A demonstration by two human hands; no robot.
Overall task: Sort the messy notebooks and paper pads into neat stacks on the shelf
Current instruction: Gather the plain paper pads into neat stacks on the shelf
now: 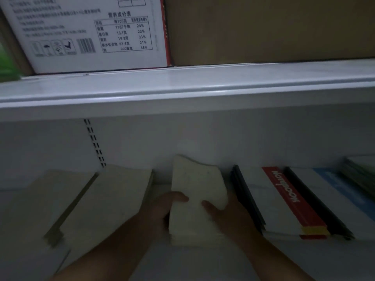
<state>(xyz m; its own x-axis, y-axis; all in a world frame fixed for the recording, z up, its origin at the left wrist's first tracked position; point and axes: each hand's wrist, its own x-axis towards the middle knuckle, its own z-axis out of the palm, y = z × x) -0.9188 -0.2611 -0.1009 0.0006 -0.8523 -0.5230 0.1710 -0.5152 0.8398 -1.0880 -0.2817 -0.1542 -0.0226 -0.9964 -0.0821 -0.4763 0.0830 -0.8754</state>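
Observation:
A stack of plain white paper pads lies in the middle of the lower shelf, its far corner curling up. My left hand grips the stack's left edge with the thumb on top. Holding the right edge is my right hand, thumb also on top. Left of it lie beige notebooks overlapping more beige pads. To the right sits a stack topped by a white notebook with a red spine band.
Further right lie a white and blue notebook and a greenish pile. The upper shelf board hangs low overhead, carrying a white printed carton and a brown carton. A slotted upright runs down the back wall.

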